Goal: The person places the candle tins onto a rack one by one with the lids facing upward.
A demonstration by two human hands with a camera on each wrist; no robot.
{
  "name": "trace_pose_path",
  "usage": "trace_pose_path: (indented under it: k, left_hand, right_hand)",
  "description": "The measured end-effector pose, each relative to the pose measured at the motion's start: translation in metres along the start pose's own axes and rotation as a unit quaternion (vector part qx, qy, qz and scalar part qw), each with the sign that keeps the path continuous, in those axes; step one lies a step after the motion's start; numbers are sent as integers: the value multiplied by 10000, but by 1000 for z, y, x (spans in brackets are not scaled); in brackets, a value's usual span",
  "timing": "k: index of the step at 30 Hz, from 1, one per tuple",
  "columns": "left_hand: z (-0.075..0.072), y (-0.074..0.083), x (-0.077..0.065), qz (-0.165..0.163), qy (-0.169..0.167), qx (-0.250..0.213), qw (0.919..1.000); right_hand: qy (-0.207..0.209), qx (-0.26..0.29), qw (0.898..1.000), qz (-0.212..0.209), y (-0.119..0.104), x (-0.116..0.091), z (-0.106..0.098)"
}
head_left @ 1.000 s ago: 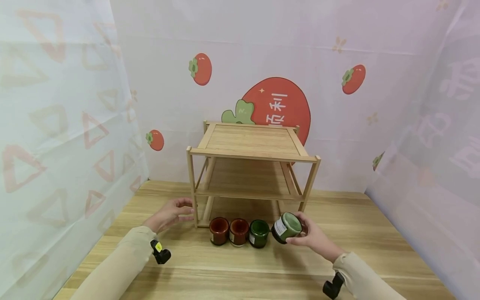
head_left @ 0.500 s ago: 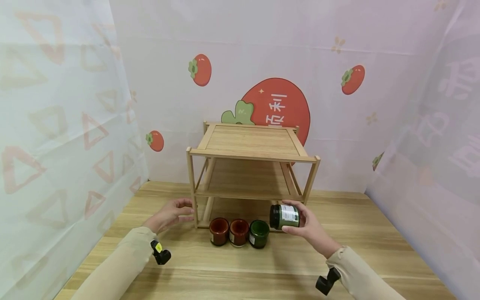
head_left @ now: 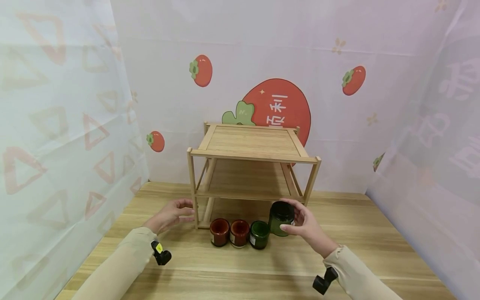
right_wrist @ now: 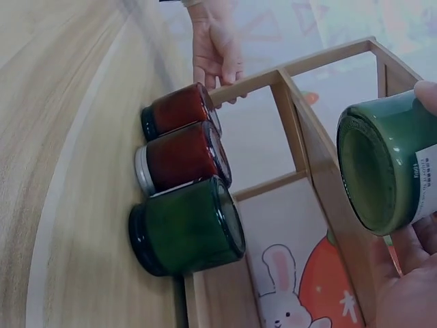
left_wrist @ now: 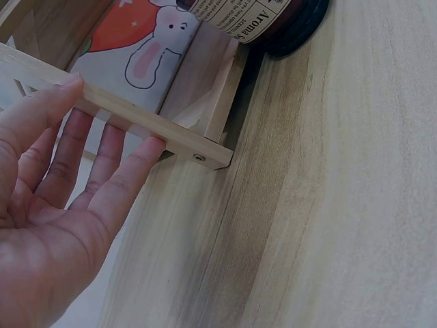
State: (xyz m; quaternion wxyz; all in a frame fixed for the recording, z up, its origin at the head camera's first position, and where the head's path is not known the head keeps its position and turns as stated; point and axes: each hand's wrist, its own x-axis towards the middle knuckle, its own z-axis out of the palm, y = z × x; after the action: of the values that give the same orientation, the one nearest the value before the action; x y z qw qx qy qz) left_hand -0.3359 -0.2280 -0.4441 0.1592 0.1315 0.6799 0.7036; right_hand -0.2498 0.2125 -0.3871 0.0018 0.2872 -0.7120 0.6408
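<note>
In the head view my right hand (head_left: 305, 227) grips a green glass candle jar (head_left: 281, 220), its black lid facing up. Its glass bottom and white label show in the right wrist view, close to the rack's front. Left of it, a green jar (head_left: 259, 234) and two amber-red jars (head_left: 219, 231) stand in a row on the table, lids down. My left hand (head_left: 172, 214) holds the left front post of a wooden shelf rack (head_left: 255, 155); in the left wrist view, thumb and fingertips meet the post (left_wrist: 136, 121) from opposite sides.
The rack has a top panel and a middle shelf (head_left: 245, 177). The jar row stands along its lower front edge on the wood-grain table (head_left: 232, 275). Printed cloth walls (head_left: 168, 83) enclose the back and sides.
My right hand has turned the green jar from tilted bottom-up, through lying sideways, to lid-up, and moved slightly left. My left hand and the three standing jars stay put.
</note>
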Motion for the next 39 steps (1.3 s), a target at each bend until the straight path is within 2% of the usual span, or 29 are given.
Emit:
trace_pose_path:
  k: [7,18,26,31,35,39]
  left_hand:
    - [0,0,1,-3,18,26,10000]
    - [1,0,0,-4,18,91,10000]
    - [2,1,-1,-5,14,88,10000]
    - [1,1,-1,-17,67,107,9999]
    - [2,2,-2,0,31,111,9999]
    - [2,2,-2,-14,36,116,9999]
  right_hand:
    - [80,0,9999,102,-2,-2,2]
    - [50,46,9999,-101,-2,-1,1]
    - [143,-16,9999,-61,-13,5,0]
    - [160,44,9994,-296,-27,14,0]
    - [138,91,9986,-498,-49,24,-1]
    - [124,4,9991,-411,-75,36,-3]
